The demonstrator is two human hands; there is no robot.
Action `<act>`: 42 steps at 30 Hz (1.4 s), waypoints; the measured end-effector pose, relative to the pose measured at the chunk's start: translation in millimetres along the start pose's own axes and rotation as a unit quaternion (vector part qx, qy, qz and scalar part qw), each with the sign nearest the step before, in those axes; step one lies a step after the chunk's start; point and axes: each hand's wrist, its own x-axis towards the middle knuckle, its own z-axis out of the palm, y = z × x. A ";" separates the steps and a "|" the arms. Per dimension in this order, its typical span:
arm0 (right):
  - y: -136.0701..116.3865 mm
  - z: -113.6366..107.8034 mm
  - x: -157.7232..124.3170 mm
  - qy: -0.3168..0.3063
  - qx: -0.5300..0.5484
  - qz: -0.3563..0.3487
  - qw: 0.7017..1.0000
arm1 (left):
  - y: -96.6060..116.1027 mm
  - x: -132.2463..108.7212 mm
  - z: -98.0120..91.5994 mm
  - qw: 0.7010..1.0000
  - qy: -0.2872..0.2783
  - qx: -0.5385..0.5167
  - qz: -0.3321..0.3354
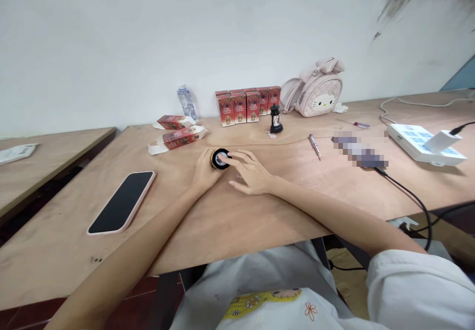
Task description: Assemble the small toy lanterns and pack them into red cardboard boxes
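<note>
My left hand (204, 170) is wrapped round the side of a small round black-and-gold object (215, 165), whose black ringed face with a pale centre is turned up toward me. Its lower side is hidden, so I cannot tell its full shape. From the right, my right hand (253, 174) reaches over with fingers spread. One fingertip touches the pale middle of that face; the thumb rests apart, near the tabletop. Tiny shiny bits (239, 176) lie by the right hand. Farther back stands a small black lantern (275, 119), and right of it lies a screwdriver (314, 147).
Red boxes (239, 108) stand along the wall; opened ones (181, 137) lie at left near a plastic bottle (187, 103). A phone (122, 204) lies front left. At right are a pink bag (319, 95), another screwdriver (354, 123), a blurred cabled device (359, 153) and a power strip (423, 144).
</note>
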 end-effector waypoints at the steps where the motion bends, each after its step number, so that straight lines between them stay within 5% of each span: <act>1: -0.8 -0.8 0.1 -0.002 0.014 0.008 1.000 | -0.1 -0.1 0.1 1.000 0.001 0.000 0.001; 6: 2.7 -4.7 0.5 0.062 0.075 0.025 0.995 | 0.6 0.5 0.2 1.000 -0.014 -0.011 -0.001; 9: 16.8 -8.5 -2.9 0.123 0.078 0.113 0.983 | 2.2 1.1 -0.4 1.000 -0.013 -0.005 -0.007; 13: 39.6 -13.1 -10.5 -0.012 0.025 0.222 0.975 | 5.1 1.4 -1.6 1.000 -0.015 0.006 -0.027; 18: 45.3 -15.6 -11.3 -0.179 -0.064 0.203 0.961 | 7.8 1.1 -2.5 0.999 -0.029 0.006 -0.030; 25: 40.9 -13.4 -5.9 -0.180 -0.119 0.203 0.955 | 7.5 1.2 -2.6 0.999 -0.032 0.002 -0.025; 42: 43.1 -7.7 -6.6 -0.142 -0.016 0.214 0.966 | 5.9 1.2 -2.4 0.999 -0.034 0.002 -0.011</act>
